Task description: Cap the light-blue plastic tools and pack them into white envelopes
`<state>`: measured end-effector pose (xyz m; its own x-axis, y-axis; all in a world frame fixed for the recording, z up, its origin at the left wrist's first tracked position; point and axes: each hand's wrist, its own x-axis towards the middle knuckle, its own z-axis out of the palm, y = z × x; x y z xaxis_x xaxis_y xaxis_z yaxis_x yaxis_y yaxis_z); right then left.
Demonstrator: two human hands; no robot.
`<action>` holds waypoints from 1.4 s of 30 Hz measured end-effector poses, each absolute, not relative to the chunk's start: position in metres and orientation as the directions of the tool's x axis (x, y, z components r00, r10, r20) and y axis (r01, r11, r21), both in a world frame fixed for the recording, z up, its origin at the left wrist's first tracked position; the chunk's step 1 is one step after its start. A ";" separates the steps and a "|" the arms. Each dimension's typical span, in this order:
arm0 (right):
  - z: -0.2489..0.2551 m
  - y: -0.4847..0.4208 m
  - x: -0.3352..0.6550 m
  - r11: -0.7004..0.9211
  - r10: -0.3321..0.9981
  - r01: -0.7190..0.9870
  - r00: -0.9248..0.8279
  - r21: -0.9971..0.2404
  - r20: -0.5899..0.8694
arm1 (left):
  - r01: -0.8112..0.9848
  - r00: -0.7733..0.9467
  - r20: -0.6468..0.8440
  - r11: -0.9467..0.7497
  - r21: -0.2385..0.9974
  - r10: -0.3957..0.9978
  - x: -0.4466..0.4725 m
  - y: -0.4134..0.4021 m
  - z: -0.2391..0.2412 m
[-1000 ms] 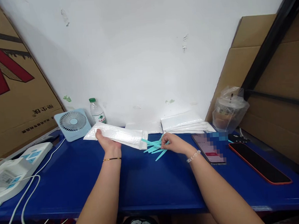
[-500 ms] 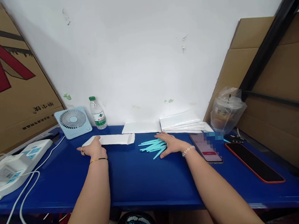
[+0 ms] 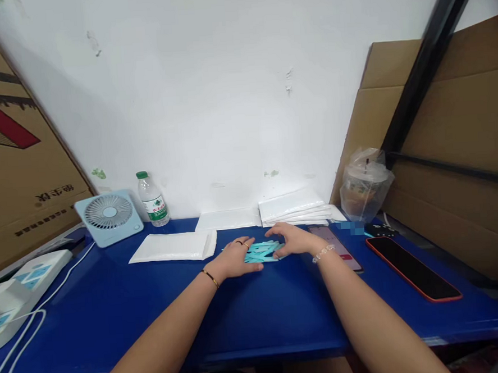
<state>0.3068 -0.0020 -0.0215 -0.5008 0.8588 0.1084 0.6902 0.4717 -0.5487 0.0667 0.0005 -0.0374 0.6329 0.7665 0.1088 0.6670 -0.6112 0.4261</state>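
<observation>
From where I stand, the sticks (image 3: 261,252) are slim, flat and turquoise, heaped loosely crosswise on the blue table (image 3: 277,314), right of a white envelope (image 3: 168,247). The left hand (image 3: 234,259) lies palm down at their left end, thumb wide of the fingers. The right hand (image 3: 293,241) arches at the other end, thumb and fingers well parted around the sticks' tips.

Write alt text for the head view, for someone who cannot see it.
The left hand and right hand flank a loose pile of turquoise strips on a blue table, a white packet lying to their left. A fan and bottle stand behind it; an orange-edged phone lies at right.
</observation>
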 end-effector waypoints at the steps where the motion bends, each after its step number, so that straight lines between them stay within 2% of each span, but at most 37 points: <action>1: -0.022 -0.002 0.311 0.456 0.862 0.708 -0.503 -0.539 0.070 | 0.691 0.649 0.067 -0.624 0.365 0.758 0.070 -0.002 -0.039; 4: -0.027 -0.005 0.319 0.405 0.870 0.729 -0.492 -0.553 -0.011 | 0.686 0.667 0.098 -0.660 0.305 0.739 0.072 -0.012 -0.038; 9: -0.027 -0.017 0.318 0.375 0.849 0.681 -0.525 -0.629 -0.063 | 0.599 0.746 0.043 -0.699 0.391 0.664 0.072 -0.019 -0.028; 14: -0.030 -0.015 0.316 0.349 0.870 0.654 -0.492 -0.671 -0.028 | 0.626 0.696 -0.057 -0.566 0.537 0.715 0.073 -0.001 -0.022; 17: -0.037 -0.012 0.313 0.341 0.893 0.660 -0.451 -0.669 0.010 | 0.647 0.665 -0.088 -0.513 0.563 0.742 0.072 0.010 -0.024; 21: -0.039 -0.010 0.308 0.319 0.924 0.651 -0.374 -0.689 0.075 | 0.653 0.622 -0.016 -0.507 0.563 0.782 0.070 0.015 -0.031; 27: -0.038 -0.003 0.304 0.190 0.935 0.592 -0.352 -0.783 -0.039 | 0.632 0.608 0.010 -0.492 0.598 0.794 0.067 0.021 -0.037; 36: -0.045 0.004 0.321 0.125 0.958 0.577 -0.282 -0.807 -0.054 | 0.654 0.567 0.005 -0.453 0.606 0.824 0.055 0.033 -0.043; 42: -0.040 -0.002 0.314 0.254 0.950 0.620 -0.304 -0.742 0.071 | 0.632 0.548 0.190 -0.552 0.544 0.815 0.055 0.024 -0.039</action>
<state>0.3135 -0.0019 -0.0396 -0.3039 0.9500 0.0712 0.6199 0.2540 -0.7424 0.0550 0.0241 -0.0391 0.5482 0.8145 0.1898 0.6321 -0.5521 0.5436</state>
